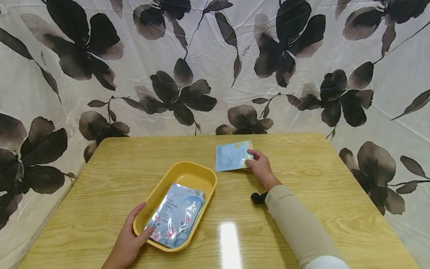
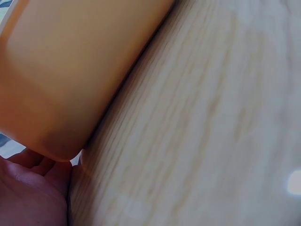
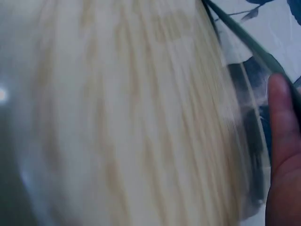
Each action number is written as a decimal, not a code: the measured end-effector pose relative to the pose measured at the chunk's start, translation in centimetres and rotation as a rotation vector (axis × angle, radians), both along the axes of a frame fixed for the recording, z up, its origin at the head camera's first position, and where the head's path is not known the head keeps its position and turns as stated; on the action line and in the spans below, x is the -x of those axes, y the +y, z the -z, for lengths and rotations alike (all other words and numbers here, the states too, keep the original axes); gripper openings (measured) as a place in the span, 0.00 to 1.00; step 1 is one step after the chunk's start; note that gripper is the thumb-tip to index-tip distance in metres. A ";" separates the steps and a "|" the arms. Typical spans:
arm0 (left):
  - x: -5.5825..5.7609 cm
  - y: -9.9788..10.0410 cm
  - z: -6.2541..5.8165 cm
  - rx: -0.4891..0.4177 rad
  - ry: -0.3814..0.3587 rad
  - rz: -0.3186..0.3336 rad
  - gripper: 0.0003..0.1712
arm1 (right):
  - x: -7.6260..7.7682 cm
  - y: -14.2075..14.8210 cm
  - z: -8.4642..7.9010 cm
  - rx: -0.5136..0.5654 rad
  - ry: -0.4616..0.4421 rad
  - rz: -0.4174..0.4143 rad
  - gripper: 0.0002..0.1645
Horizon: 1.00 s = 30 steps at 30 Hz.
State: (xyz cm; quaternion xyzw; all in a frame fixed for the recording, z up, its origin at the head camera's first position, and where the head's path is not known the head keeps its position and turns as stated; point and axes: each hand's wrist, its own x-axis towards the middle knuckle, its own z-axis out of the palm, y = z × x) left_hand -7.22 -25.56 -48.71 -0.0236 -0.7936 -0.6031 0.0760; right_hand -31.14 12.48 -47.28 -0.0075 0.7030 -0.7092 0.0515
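In the head view, my right hand (image 1: 262, 167) pinches a light blue sheet-mask packet (image 1: 230, 157) by its right edge. The packet is near the far side of the table, and whether it touches the wood is unclear. My left hand (image 1: 129, 233) grips the near left corner of a yellow plastic basin (image 1: 211, 178), with the thumb over the rim. Inside the basin lie blue-grey mask packets (image 1: 174, 213) with pink flowers, one on top of others. The left wrist view shows the basin's outer wall (image 2: 70, 70) above the left fingers. In the right wrist view, the thumb (image 3: 282, 113) presses the packet's dark edge.
The wooden table (image 1: 268, 231) carries the basin left of centre. A small black object (image 1: 258, 198) shows beside the right sleeve, apparently at the wrist. Behind the table hangs a white cloth (image 1: 215, 67) with dark flowers.
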 end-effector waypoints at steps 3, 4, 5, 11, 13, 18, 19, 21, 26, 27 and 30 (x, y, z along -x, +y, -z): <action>0.0 0.0 0.1 -0.018 0.007 -0.005 0.39 | 0.1 -0.3 0.4 0.018 -0.021 -0.008 0.32; 0.0 0.0 0.1 -0.024 0.010 -0.006 0.39 | 0.2 -0.4 0.4 0.017 -0.027 -0.011 0.32; 0.0 0.0 0.1 -0.030 0.008 -0.006 0.39 | 0.2 -0.5 0.5 0.013 -0.032 -0.012 0.32; 0.0 0.1 0.1 -0.012 -0.009 -0.008 0.39 | 0.9 -0.6 0.4 -0.075 -0.060 -0.011 0.32; 0.0 0.1 0.0 -0.004 -0.009 -0.010 0.38 | 1.2 -0.5 0.4 -0.120 -0.071 -0.011 0.31; -0.1 0.1 0.1 -0.015 0.006 -0.009 0.38 | 1.7 -0.5 0.3 -0.231 -0.078 -0.019 0.30; -0.1 0.0 0.1 -0.016 0.009 -0.009 0.38 | 1.8 -0.5 0.3 -0.246 -0.073 -0.020 0.30; -0.1 0.0 0.1 -0.015 0.010 -0.008 0.39 | 1.9 -0.5 0.3 -0.272 -0.063 -0.019 0.29; -0.1 0.0 0.0 0.008 0.006 -0.017 0.38 | 2.4 -0.5 0.3 -0.310 -0.049 -0.007 0.29; -0.1 0.0 0.0 0.013 0.003 -0.021 0.38 | 2.5 -0.4 0.3 -0.316 -0.048 -0.006 0.29; -0.1 0.0 -0.1 0.027 -0.008 -0.029 0.38 | 2.9 -0.4 0.2 -0.334 -0.052 -0.007 0.29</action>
